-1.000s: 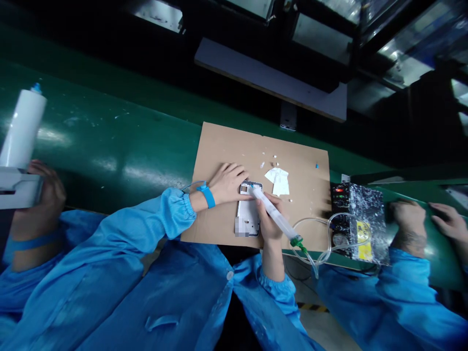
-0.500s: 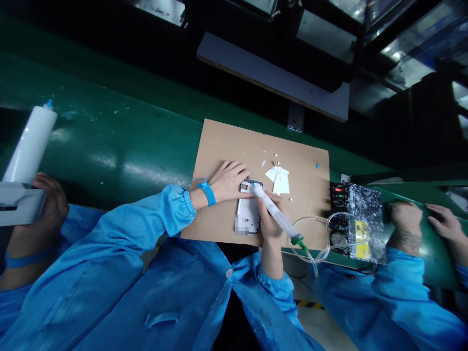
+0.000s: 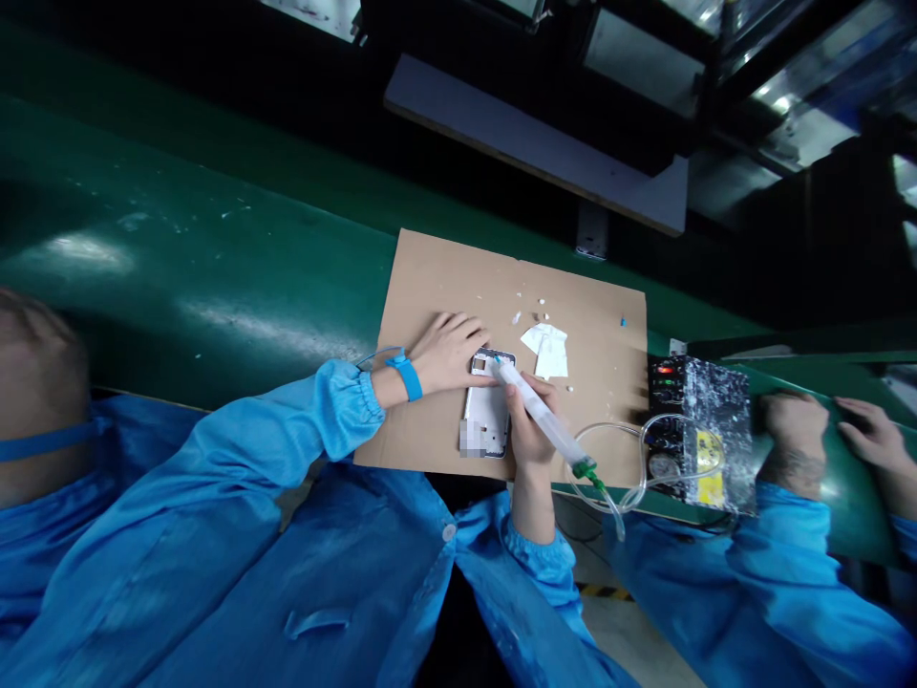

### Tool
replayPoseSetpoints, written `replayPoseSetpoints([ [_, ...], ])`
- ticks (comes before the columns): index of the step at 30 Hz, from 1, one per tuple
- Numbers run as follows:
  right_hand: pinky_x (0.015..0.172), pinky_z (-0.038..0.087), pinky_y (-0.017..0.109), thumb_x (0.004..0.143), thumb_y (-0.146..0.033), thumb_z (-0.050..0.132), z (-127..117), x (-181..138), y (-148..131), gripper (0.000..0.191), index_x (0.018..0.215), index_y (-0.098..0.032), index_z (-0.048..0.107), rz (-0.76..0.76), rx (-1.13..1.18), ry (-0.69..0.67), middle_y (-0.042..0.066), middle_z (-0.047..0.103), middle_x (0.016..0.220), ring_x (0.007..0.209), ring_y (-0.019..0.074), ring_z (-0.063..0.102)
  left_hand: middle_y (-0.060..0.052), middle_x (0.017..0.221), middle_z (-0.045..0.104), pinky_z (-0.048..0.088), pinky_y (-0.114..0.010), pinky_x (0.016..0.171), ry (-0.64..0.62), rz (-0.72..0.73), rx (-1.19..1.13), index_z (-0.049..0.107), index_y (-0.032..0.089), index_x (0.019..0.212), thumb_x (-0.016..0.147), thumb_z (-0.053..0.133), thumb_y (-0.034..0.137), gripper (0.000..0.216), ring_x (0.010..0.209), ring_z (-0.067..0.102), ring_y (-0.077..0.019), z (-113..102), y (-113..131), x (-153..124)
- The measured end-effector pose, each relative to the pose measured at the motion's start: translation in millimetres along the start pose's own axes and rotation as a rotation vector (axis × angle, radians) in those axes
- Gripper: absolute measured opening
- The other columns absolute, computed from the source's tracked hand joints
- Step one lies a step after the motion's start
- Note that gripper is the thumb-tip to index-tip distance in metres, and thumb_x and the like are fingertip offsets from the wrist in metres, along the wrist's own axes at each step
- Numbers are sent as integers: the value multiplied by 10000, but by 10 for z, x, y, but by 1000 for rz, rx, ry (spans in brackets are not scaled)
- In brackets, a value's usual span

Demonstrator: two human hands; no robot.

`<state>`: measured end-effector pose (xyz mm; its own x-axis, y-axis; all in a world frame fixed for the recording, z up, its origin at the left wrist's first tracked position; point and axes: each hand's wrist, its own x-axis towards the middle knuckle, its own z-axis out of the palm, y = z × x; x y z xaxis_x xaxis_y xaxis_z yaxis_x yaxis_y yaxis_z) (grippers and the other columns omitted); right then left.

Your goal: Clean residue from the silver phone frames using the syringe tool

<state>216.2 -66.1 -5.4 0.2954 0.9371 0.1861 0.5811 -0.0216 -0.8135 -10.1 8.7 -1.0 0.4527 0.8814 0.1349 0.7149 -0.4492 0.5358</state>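
A phone frame [image 3: 494,420] lies flat on a sheet of cardboard [image 3: 437,263]. My left hand [image 3: 450,354] is at its upper left edge, the thumb across the frame and the fingers curved over beside it, holding it against the cardboard. In my right hand [image 3: 530,425] is a glue dispensing syringe [image 3: 548,420], gripped like a pen and tilted. Its tip is at the top part of the frame; whether it touches cannot be made out. A green cap [image 3: 585,468] with a clear hose closes the syringe's rear end.
White paper pieces [image 3: 550,352] and small white crumbs lie right of the frame. A blue tip [image 3: 623,323] is farther right. The hose [image 3: 608,427] loops to a stained black dispenser box [image 3: 706,430]. Co-workers' hands rest at right [image 3: 795,425] and far left [image 3: 39,373].
The co-worker at far left has moved; the white tube and grey holder in that hand have gone out of view. My hands, the syringe and the phone frame have barely moved.
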Motion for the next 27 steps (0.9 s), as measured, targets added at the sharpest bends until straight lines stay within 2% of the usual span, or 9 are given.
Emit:
replayPoseSetpoints([
  [4,981,731,600,960,-992,660,-3,18,3,728,1082,-297,843,-11,-48,-11,253,886,1170,1122,378,901,-125,1256,779,489,-532,1129,12,6,7,798,236,1218,1097,782,801,579,1255,669,-368,7,-3,1],
  [12,992,733,586,953,-928,760,-10,-2,42,652,1094,-300,865,-27,25,-5,237,892,1172,1115,371,901,-124,1283,787,487,-529,1120,6,8,8,798,234,1231,1063,846,778,572,1251,667,-368,-2,-7,-2],
  [18,1011,726,581,915,-928,817,-15,-5,57,666,1085,-287,877,0,76,-1,233,895,1162,1108,362,900,-124,1286,780,484,-524,1121,2,9,24,795,228,1243,1045,884,754,568,1261,669,-368,5,-10,-5],
  [27,975,690,704,929,-847,923,37,-22,61,520,1056,-342,919,-23,190,76,226,898,1121,1047,402,886,-135,1288,791,486,-518,1104,15,30,65,793,210,1239,1051,886,759,588,1236,682,-366,9,-13,-4],
])
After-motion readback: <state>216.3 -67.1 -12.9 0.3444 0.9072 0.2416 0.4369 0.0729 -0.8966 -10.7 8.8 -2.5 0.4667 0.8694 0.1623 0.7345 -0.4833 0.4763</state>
